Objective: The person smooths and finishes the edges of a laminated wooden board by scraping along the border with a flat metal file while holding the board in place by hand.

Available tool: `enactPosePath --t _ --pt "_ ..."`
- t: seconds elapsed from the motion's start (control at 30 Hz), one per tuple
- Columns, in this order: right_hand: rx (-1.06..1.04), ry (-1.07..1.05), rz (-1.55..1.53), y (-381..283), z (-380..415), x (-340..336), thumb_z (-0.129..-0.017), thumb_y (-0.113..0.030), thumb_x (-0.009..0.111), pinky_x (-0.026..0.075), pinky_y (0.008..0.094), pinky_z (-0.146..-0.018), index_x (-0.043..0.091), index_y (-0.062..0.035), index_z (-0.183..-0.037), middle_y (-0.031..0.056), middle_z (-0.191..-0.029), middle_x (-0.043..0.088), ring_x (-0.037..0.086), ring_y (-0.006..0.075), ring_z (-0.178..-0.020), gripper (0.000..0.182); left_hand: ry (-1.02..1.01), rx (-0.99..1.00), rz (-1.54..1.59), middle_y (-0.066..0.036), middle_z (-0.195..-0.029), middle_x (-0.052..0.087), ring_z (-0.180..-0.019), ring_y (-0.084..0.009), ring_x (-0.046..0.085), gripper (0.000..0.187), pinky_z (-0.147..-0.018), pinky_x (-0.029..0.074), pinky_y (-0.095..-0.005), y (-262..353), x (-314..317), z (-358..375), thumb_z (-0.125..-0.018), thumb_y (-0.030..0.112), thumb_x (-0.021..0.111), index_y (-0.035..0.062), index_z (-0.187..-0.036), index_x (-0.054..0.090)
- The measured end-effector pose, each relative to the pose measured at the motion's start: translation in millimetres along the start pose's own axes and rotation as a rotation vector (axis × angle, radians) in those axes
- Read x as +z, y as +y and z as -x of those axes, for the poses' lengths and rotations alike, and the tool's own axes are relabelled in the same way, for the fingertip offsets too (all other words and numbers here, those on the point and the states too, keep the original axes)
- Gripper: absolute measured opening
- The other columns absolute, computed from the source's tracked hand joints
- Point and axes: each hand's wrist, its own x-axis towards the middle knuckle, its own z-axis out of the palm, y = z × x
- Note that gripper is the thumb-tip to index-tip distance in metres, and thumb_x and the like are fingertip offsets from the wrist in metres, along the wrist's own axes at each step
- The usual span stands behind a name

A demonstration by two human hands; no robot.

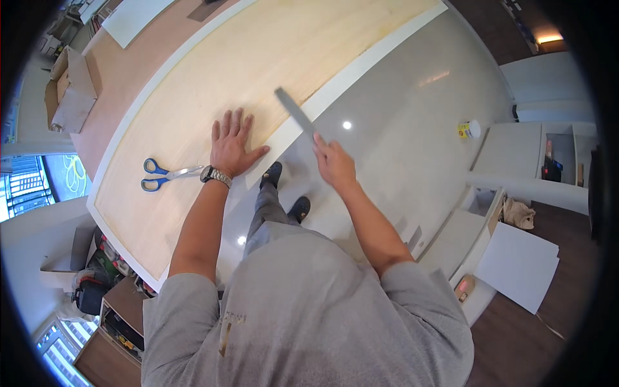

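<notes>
My left hand (231,145) lies flat on a pale wooden board (193,84), fingers spread, near the board's white edge strip (361,64). A metal watch is on that wrist. Beside the wrist rests a pair of scissors (170,175) with blue handles, its blades pointing at the watch. My right hand (335,164) is closed around one end of a long, flat grey file (294,112). The file is slightly blurred, and its far end reaches over the board's white edge. Its handle end is hidden in my fingers.
A cardboard box (76,93) stands on the brown surface beyond the board. Glossy grey floor (400,142) lies to the right, with a white tub (472,129) on it. White cabinets (509,149) and white sheets (518,267) are farther right. Tools and bags (90,293) sit at lower left.
</notes>
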Motion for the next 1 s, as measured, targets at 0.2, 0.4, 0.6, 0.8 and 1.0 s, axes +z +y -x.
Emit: enactPosePath --t 0.2,0.4,0.6,0.8,1.0 --pt "-0.022 0.014 -0.071 -5 3 12 -0.101 -0.033 0.061 0.052 0.0461 -0.067 0.061 -0.0319 -0.140 0.0120 -0.082 0.055 0.062 0.0344 -0.073 0.039 0.032 0.008 -0.001 -0.014 -0.168 0.025 -0.156 -0.0368 0.016 0.096 -0.126 0.010 -0.0547 1 1 1 -0.085 0.076 0.057 0.0170 -0.159 0.036" --pt "-0.032 -0.029 -0.051 -5 18 2 -0.101 -0.031 0.062 0.052 0.0451 -0.066 0.061 -0.0319 -0.140 0.0116 -0.081 0.056 0.062 0.0342 -0.072 0.039 0.026 0.005 -0.006 -0.013 -0.168 0.026 -0.156 -0.0353 0.017 0.095 -0.126 0.010 -0.0552 0 2 0 -0.086 0.077 0.056 0.0175 -0.158 0.038" --pt "-0.051 0.029 -0.074 -13 -3 13 -0.100 -0.035 0.061 0.054 0.0453 -0.064 0.063 -0.0334 -0.138 0.0096 -0.082 0.057 0.064 0.0331 -0.069 0.038 0.047 0.004 0.002 -0.013 -0.168 0.026 -0.156 -0.0353 0.016 0.096 -0.126 0.010 -0.0548 0 3 2 -0.086 0.077 0.055 0.0165 -0.158 0.038" --pt "-0.015 0.024 -0.060 5 18 0 -0.101 -0.033 0.062 0.053 0.0438 -0.066 0.063 -0.0327 -0.138 0.0093 -0.081 0.056 0.063 0.0310 -0.071 0.038 0.033 0.009 -0.008 -0.013 -0.168 0.026 -0.156 -0.0351 0.017 0.095 -0.126 0.009 -0.0549 0 3 1 -0.086 0.077 0.055 0.0170 -0.158 0.038" --pt "-0.020 0.011 -0.034 11 -2 6 -0.101 -0.036 0.060 0.053 0.0453 -0.069 0.063 -0.0323 -0.138 0.0097 -0.083 0.056 0.064 0.0322 -0.075 0.037 0.011 -0.011 -0.024 -0.012 -0.168 0.026 -0.157 -0.0346 0.016 0.095 -0.126 0.009 -0.0543 3 0 1 -0.086 0.077 0.055 0.0177 -0.158 0.038"
